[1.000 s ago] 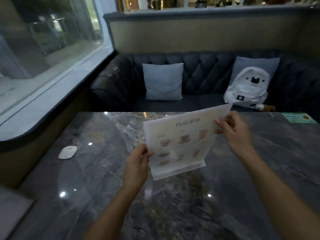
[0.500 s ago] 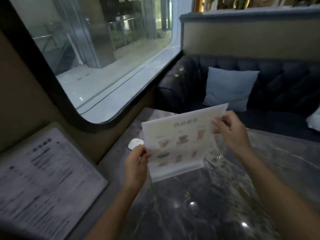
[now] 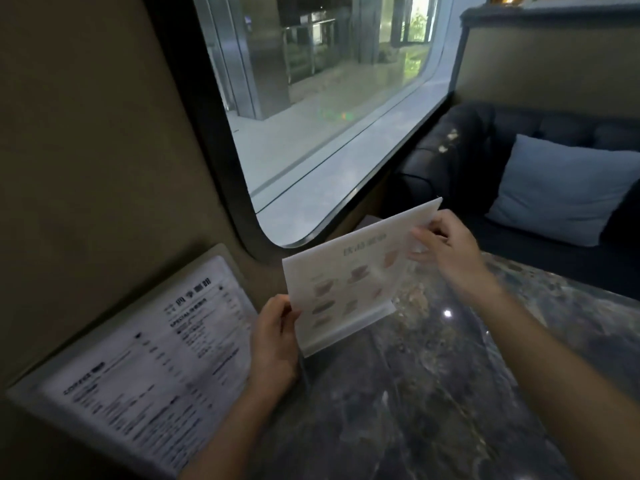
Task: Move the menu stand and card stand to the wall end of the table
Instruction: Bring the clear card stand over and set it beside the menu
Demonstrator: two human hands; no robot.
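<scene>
A clear acrylic menu stand (image 3: pixel 349 278) with a pale drinks sheet hangs tilted above the dark marble table (image 3: pixel 433 393), near the table's wall end. My left hand (image 3: pixel 275 337) grips its lower left edge. My right hand (image 3: pixel 446 247) pinches its upper right corner. Its foot is off the tabletop. A large laminated menu card (image 3: pixel 149 368) with black print leans against the beige wall at the left. No separate card stand is in view.
A big rounded window (image 3: pixel 329 116) with a dark frame fills the wall above the table's end. A dark tufted sofa (image 3: pixel 485 150) with a blue cushion (image 3: pixel 561 188) stands behind the table at the right.
My view and both hands have swung left toward the wall with the menu stand. The white puck on the table has dropped out of sight and the leaning menu card now fills the lower left.
</scene>
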